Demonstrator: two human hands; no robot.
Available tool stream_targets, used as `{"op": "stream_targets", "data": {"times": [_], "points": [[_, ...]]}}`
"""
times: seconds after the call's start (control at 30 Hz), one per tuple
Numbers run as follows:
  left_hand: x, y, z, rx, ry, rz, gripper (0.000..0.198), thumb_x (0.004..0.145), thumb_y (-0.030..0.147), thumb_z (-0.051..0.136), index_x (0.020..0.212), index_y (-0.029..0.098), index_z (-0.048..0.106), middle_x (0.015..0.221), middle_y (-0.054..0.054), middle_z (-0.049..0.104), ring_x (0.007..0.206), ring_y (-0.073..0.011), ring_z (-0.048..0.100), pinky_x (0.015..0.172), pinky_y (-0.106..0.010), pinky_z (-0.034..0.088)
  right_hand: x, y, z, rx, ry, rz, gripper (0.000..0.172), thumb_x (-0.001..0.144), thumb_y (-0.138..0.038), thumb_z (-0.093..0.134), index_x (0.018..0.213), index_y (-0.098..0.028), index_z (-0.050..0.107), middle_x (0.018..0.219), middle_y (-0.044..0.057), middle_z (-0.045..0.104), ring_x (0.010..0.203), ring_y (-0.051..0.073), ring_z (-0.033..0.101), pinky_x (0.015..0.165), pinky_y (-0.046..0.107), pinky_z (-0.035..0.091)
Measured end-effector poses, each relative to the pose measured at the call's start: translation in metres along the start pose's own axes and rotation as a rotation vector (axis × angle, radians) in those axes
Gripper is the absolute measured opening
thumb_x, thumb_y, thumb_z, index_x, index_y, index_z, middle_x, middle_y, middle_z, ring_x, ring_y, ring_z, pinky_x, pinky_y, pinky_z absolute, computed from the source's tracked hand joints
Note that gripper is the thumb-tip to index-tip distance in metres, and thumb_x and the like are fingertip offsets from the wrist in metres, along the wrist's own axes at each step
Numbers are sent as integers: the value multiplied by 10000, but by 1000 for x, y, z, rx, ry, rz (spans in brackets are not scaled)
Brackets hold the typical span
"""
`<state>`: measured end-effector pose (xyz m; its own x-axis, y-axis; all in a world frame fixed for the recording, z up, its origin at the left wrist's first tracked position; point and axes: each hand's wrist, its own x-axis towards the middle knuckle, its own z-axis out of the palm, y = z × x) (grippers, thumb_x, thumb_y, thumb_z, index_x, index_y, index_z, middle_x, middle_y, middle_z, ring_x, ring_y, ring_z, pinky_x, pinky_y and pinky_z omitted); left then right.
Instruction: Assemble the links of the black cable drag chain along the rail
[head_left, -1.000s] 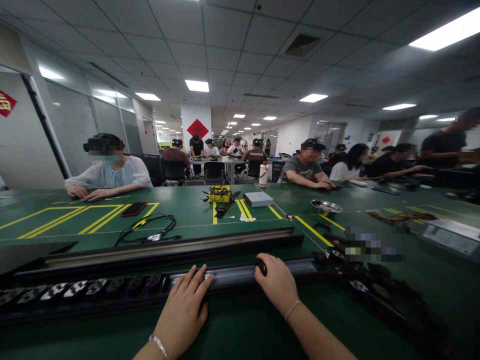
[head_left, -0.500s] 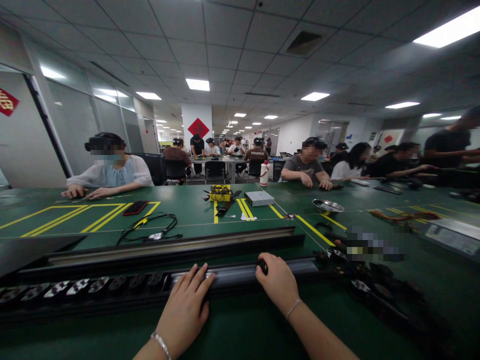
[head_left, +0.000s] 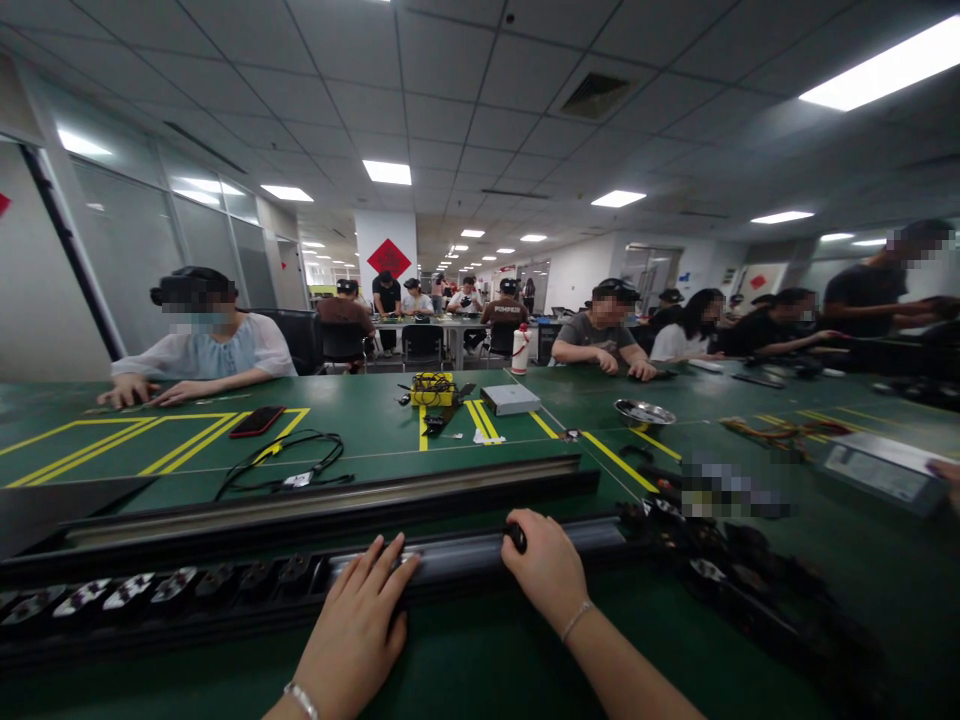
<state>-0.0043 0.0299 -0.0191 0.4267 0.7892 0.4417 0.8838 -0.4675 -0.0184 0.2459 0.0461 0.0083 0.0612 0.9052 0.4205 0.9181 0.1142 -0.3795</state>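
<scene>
A long black rail (head_left: 457, 556) lies across the green table (head_left: 480, 660) just in front of me, its left part filled with a row of small black and white parts (head_left: 142, 590). My left hand (head_left: 356, 630) rests flat on the rail, fingers stretched out. To its right, my right hand (head_left: 547, 568) is curled over the rail, pinching a small black part (head_left: 516, 538) at the fingertips. A second long black rail (head_left: 322, 505) lies just behind the first.
A pile of small black parts (head_left: 750, 580) lies to my right. Farther out are a black cable (head_left: 285, 465), a red phone (head_left: 256, 421), a yellow box (head_left: 433, 390), a grey box (head_left: 510, 399) and a metal dish (head_left: 643, 411). Several people sit around the tables.
The view has turned slightly, so everything sits a little further left. Both hands stay on the rail in the same pose.
</scene>
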Motion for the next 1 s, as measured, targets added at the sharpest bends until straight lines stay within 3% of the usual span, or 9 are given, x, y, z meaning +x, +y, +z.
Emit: {"op": "stream_targets", "data": {"times": [0.67, 0.87, 1.0], "points": [[1, -1, 1, 34, -27, 2, 537, 731, 176, 449, 1245, 331, 434, 1362, 14, 406, 1246, -233, 359, 979, -429, 358, 1, 0, -4, 1, -32, 21, 236, 752, -218, 426, 911, -203, 600, 917, 21, 634, 881, 155, 548, 898, 285, 311], [0, -2, 2, 15, -15, -2, 538, 727, 176, 453, 1242, 333, 437, 1358, 14, 412, 1242, -238, 365, 977, -432, 361, 1, 4, -2, -2, -61, 38, 286, 758, -237, 434, 983, -203, 607, 1051, 40, 626, 1085, 178, 490, 993, 334, 235], [0, -2, 2, 11, -20, -2, 528, 731, 176, 447, 1236, 330, 444, 1359, 12, 409, 1239, -236, 370, 981, -434, 356, 1, 4, -4, 7, -55, 20, 301, 767, -245, 425, 998, -195, 612, 1056, 47, 628, 1073, 173, 503, 992, 325, 253]]}}
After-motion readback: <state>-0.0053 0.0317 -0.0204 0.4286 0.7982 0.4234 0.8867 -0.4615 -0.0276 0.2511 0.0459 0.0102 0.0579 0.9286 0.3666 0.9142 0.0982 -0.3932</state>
